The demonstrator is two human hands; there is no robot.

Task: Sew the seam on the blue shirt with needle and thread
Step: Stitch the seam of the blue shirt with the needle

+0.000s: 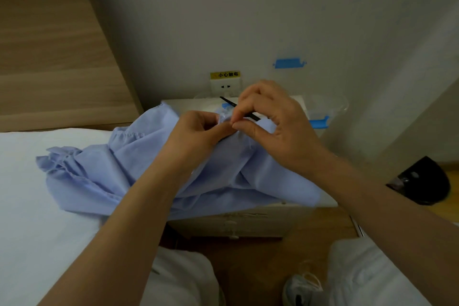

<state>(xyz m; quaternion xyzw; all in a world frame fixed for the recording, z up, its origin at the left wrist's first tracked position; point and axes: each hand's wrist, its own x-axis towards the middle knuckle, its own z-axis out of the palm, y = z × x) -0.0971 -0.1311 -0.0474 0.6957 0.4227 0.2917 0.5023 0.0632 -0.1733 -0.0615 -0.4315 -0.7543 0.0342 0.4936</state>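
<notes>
Sticker 小心触电 (225,74), left hand (196,129) pinching shirt (111,169)

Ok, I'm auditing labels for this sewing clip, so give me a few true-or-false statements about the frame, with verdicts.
Both the left hand and the right hand pinch the blue shirt. True.
The shirt lies on the floor. False: it drapes over the bed and the white nightstand.
A wall socket sits behind the nightstand. True.
The left hand holds scissors. False: it grips only fabric.
</notes>
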